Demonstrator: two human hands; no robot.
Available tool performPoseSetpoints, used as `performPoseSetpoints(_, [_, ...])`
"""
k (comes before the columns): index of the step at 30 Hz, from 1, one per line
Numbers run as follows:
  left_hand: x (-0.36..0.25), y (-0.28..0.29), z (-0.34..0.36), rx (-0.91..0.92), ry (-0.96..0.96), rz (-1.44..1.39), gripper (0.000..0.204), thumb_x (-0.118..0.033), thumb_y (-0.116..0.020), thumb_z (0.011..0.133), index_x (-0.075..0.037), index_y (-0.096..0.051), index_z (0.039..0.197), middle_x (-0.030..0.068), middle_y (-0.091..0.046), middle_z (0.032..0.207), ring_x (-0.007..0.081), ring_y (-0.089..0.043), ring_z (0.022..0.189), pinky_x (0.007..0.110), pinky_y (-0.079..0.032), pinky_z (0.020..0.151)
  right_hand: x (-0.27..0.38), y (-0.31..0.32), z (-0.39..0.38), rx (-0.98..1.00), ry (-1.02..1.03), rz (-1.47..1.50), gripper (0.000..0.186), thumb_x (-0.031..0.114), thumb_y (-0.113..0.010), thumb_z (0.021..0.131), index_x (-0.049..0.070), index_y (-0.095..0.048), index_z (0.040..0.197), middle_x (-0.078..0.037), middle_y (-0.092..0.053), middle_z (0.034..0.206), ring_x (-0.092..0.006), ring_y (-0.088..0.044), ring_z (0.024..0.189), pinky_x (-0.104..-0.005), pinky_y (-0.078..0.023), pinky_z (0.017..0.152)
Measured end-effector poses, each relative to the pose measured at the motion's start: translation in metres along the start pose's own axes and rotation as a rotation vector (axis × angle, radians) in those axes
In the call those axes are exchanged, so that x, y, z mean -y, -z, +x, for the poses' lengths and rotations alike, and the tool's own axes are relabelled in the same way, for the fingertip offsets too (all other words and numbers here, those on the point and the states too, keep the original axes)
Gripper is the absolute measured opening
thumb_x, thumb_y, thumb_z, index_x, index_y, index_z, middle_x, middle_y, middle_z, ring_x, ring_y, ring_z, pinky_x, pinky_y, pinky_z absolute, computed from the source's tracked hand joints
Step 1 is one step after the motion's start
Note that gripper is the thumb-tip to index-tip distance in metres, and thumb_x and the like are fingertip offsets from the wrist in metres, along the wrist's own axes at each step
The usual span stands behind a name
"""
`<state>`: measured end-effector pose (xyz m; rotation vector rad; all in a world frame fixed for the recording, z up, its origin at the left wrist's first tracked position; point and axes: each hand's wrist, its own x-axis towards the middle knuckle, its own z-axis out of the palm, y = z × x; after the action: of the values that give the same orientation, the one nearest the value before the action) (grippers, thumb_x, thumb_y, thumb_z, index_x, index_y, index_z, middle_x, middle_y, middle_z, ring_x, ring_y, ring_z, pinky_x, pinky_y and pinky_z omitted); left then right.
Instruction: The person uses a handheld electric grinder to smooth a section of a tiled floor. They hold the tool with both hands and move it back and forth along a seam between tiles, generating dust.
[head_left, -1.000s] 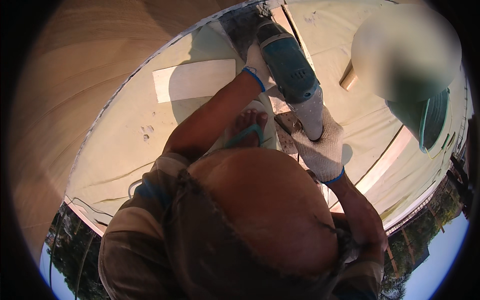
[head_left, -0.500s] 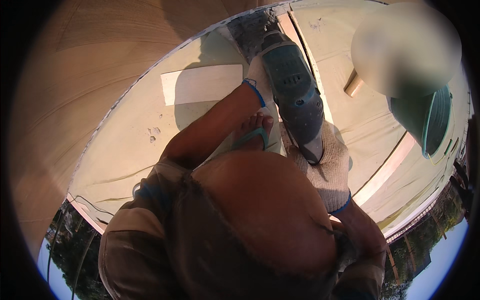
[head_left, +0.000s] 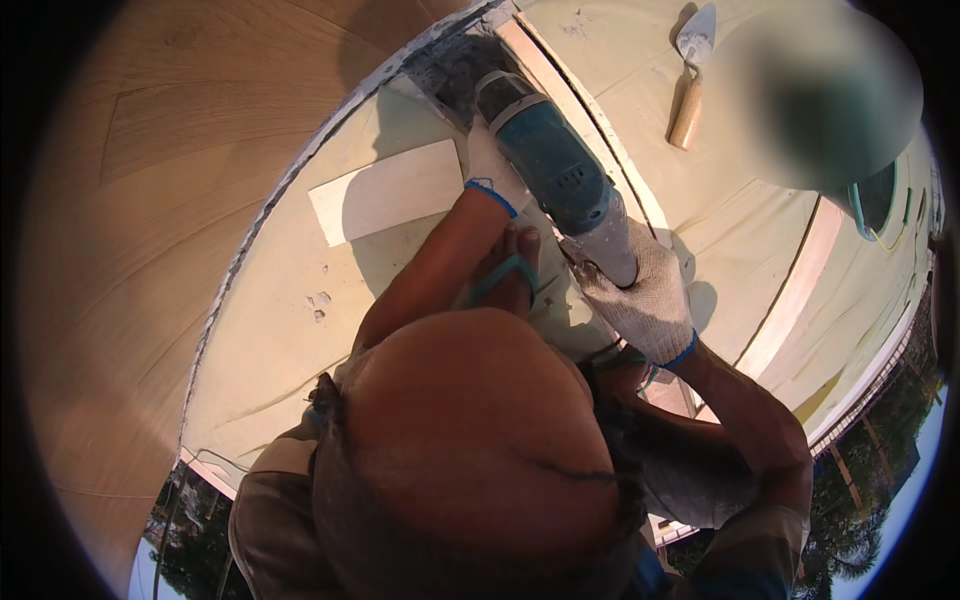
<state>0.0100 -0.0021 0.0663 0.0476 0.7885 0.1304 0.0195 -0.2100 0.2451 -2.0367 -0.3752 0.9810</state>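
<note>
A teal and grey power tool point(head_left: 555, 165) lies diagonally between my gloved hands, its front at a dark, rough grey strip point(head_left: 445, 75) near the pale surface's edge. My left hand point(head_left: 492, 165) wraps round the tool's front part; its fingertips are mostly hidden. My right hand point(head_left: 640, 290), in a blue-cuffed knit glove, grips the tool's rear handle. A long pale wooden batten point(head_left: 540, 50) runs along the tool's right side. My sandalled foot point(head_left: 505, 280) is below the tool, between my forearms.
A trowel point(head_left: 687, 105) lies at the upper right, near a green bucket point(head_left: 872, 210) partly covered by a blurred patch. A white rectangular board point(head_left: 390, 185) lies left of my hands. Brown wood-grain surface point(head_left: 120, 230) curves along the left; trees show at the lower rim.
The whole view has shifted, with the tool and both hands now further left in it and more tilted. The trowel's blade now shows. Both hands keep their grip.
</note>
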Motion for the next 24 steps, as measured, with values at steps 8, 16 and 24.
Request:
performPoseSetpoints(8, [-0.011, 0.077, 0.051, 0.287, -0.908, 1.663, 0.054, -0.049, -0.036, 0.118, -0.008, -0.070, 0.130, 0.0157, -0.077, 0.122, 0.0323, -0.076, 0.111, 0.048, -0.064, 0.098, -0.026, -0.009, -0.003, -0.043, 0.238, -0.083, 0.043, 0.017, -0.082, 0.089, 0.005, -0.072, 0.129, -0.021, -0.076, 0.117, -0.0381, -0.076, 0.110, -0.0438, -0.060, 0.097])
performPoseSetpoints(16, [-0.028, 0.070, 0.057, 0.356, -1.050, 2.177, 0.042, -0.035, -0.041, 0.118, -0.005, -0.067, 0.132, 0.0169, -0.076, 0.126, 0.0309, -0.075, 0.113, 0.044, -0.064, 0.098, -0.022, 0.004, 0.007, 0.035, 0.253, -0.098, 0.062, 0.029, -0.084, 0.090, 0.007, -0.067, 0.145, -0.022, -0.077, 0.128, -0.0447, -0.075, 0.116, -0.0491, -0.061, 0.099])
performPoseSetpoints(24, [-0.045, 0.074, 0.050, 0.380, -0.297, 0.551, 0.034, -0.032, -0.048, 0.117, -0.008, -0.065, 0.134, 0.0113, -0.073, 0.127, 0.0260, -0.071, 0.119, 0.040, -0.060, 0.105, -0.005, 0.006, 0.031, 0.053, 0.294, -0.021, 0.055, 0.031, -0.085, 0.090, 0.009, -0.072, 0.138, -0.020, -0.079, 0.120, -0.0423, -0.078, 0.109, -0.0468, -0.063, 0.091])
